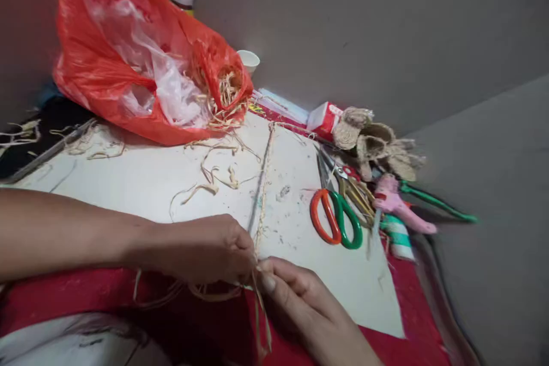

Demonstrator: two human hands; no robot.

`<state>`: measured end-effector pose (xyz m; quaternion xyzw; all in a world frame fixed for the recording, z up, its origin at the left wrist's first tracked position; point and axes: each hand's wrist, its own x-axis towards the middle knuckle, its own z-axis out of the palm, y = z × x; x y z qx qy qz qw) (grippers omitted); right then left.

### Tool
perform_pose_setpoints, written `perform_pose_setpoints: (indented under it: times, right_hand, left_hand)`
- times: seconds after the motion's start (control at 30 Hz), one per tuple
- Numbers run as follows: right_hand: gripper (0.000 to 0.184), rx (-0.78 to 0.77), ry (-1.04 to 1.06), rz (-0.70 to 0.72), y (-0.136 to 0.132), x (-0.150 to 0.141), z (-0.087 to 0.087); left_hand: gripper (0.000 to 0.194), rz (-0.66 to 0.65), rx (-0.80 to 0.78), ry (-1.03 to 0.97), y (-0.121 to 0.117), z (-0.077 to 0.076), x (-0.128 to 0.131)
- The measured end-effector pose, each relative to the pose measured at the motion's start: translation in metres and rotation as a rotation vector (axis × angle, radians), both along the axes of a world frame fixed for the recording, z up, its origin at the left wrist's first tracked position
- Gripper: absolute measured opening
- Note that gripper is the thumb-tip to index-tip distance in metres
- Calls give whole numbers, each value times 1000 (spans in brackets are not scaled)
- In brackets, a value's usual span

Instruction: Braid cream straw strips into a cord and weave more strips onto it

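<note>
Your left hand and right hand meet at the near edge of the table, both closed with fingertips pinched on the strands of a thin braided cord. From your fingers the cord runs away from you across the white board, and loose ends hang below. Right of the cord lie the scissors with one red and one green handle, beside a pink glue gun. A red plastic bag holding straw-coloured strands sits at the far left.
</note>
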<state>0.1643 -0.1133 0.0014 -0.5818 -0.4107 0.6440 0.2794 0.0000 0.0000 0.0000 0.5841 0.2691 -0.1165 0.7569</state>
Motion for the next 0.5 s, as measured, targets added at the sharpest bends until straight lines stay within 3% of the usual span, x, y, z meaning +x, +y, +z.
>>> perform_pose_setpoints:
  times: [0.13,0.33,0.4,0.5]
  right_hand:
    - [33,81,-138,6,-1,3,-4]
    - [35,108,-193,-67,-7,-9,-1]
    - [35,173,-246,-79,-10,-15,-3]
    - [32,410,-479,-72,-18,-21,-12]
  left_hand:
    - [17,24,81,-49,-9,-4,0]
    - [25,83,408,-157,-18,-12,1]
    - [26,114,381,-148,-21,-14,2]
    - [28,166,218,-121,-27,-19,2]
